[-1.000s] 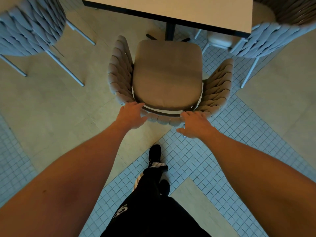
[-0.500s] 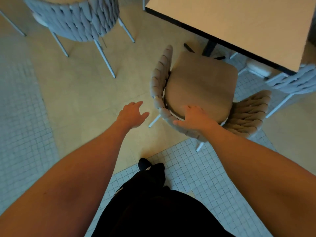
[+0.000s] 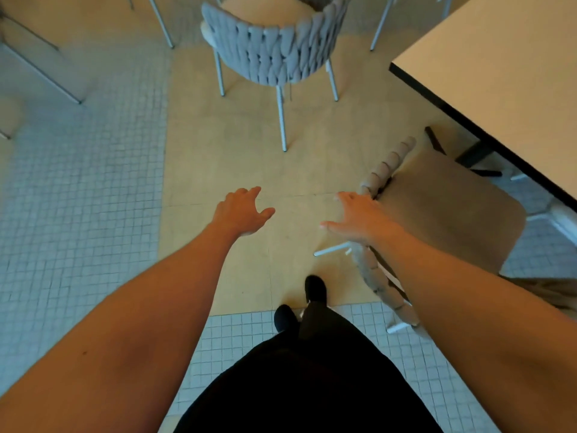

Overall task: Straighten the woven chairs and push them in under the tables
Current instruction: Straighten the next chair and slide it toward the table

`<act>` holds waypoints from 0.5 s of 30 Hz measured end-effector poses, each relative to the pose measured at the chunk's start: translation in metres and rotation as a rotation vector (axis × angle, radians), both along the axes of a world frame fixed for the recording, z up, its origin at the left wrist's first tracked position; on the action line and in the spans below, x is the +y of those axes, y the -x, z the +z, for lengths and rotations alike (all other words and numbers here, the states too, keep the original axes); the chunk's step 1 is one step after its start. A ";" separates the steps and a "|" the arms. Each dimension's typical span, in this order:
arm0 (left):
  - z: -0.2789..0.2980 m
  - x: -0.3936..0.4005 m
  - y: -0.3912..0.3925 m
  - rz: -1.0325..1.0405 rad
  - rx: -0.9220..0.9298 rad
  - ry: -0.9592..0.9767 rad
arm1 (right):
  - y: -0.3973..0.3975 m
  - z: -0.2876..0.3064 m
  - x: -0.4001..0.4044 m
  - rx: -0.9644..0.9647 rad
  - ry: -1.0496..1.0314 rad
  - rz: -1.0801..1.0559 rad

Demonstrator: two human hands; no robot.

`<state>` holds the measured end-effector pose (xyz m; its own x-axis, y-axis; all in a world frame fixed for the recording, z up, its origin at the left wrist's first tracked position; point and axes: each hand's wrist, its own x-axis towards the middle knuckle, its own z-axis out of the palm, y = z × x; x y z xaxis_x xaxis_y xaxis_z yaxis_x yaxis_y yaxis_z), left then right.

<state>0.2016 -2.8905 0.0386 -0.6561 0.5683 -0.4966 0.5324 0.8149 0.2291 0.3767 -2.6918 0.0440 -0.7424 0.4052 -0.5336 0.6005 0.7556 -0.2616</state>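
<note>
While the floor [image 3: 312, 170] fills most of my view, tan slabs down the middle and small pale mosaic tiles at left and along the bottom, the table [image 3: 505, 76] cuts in as a light top with a dark edge across the upper right. Tucked partly beneath that edge sits the beige woven chair [image 3: 446, 210], at the right of the frame, its seat cushion running on a diagonal from lower left toward the table's black base. At top centre stands the grey woven chair [image 3: 274, 48], its back turned toward me and well apart from my hands, not yet straightened.

That grey chair lies straight up the frame from both hands, its curved back spanning left to right. My left hand [image 3: 242, 212] is marginally closer to its line, though both hands would need a long reach.

My left hand hangs over bare floor, fingers loosely spread and holding nothing. My right hand [image 3: 359, 221] is also spread flat and grips nothing; it sits just beside the beige chair's woven arm rail, and I cannot tell whether it touches.

Half a second ago my right hand rested on that chair's back rim. Now it is off the rim, the beige chair has slid toward the right edge of my view, and the grey chair has moved to the top centre.
</note>
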 end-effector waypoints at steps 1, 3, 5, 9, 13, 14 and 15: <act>0.001 0.000 0.007 0.011 0.000 0.003 | 0.009 0.000 0.003 0.002 -0.003 0.018; 0.003 0.001 0.021 0.033 -0.001 0.008 | 0.028 -0.002 0.010 -0.011 -0.004 0.047; 0.004 0.006 0.039 0.055 0.004 0.012 | 0.047 -0.004 0.019 -0.022 -0.001 0.065; 0.006 0.022 0.071 0.075 -0.012 0.017 | 0.083 -0.003 0.041 -0.025 -0.007 0.091; 0.007 0.042 0.103 0.089 -0.027 0.032 | 0.119 0.000 0.065 -0.024 0.007 0.125; 0.008 0.046 0.110 0.099 -0.029 0.031 | 0.128 0.000 0.071 -0.032 0.005 0.136; 0.008 0.051 0.117 0.105 -0.029 0.028 | 0.136 0.000 0.077 -0.038 -0.001 0.149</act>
<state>0.0847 -2.8395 0.0464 -0.6967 0.4822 -0.5311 0.4368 0.8724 0.2193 0.2405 -2.6151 0.0440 -0.7737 0.2930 -0.5618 0.4912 0.8374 -0.2397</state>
